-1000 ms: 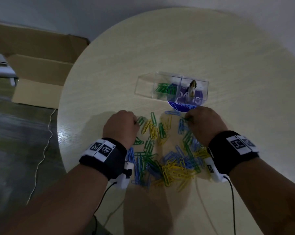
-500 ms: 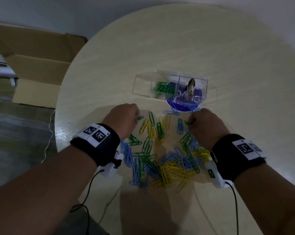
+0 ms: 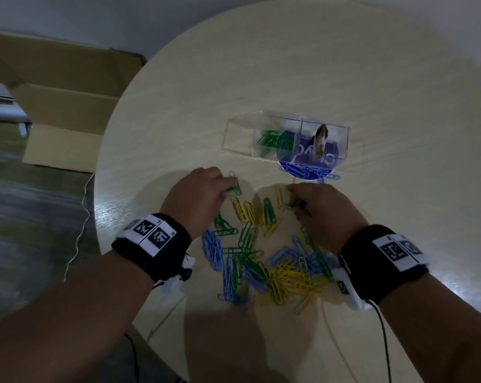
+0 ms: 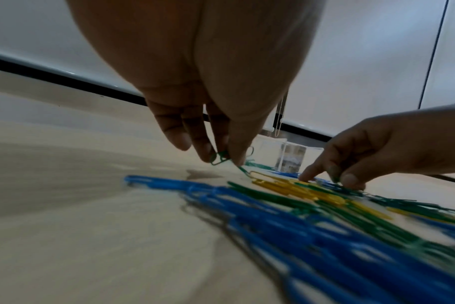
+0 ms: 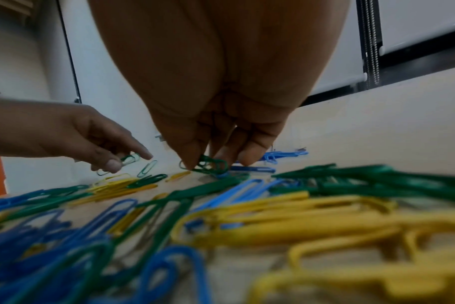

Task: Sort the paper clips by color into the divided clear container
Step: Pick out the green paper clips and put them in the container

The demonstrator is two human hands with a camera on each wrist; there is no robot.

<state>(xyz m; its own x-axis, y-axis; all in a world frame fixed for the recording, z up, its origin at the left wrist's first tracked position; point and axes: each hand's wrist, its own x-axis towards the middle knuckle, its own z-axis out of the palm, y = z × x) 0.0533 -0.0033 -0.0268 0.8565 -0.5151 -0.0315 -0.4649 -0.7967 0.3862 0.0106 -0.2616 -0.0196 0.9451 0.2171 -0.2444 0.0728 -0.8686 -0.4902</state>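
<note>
On the round pale wooden desk (image 3: 289,64), the left hand (image 3: 198,197) pinches a green paper clip (image 4: 220,158); the right hand (image 3: 325,214) pinches green clips (image 5: 212,164) near the divided clear plastic container (image 3: 303,136), beside the mixed blue, green and yellow clip pile (image 3: 267,266)

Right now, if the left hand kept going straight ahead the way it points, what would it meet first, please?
Probably the clear container, at the compartment holding green clips. The left hand, pinching a green paper clip, has bare table ahead; depth is uncertain.

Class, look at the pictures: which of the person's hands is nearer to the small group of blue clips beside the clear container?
Right. The right hand sits just below the blue clips; the left hand is far off to their left, pinching a green clip.
</note>
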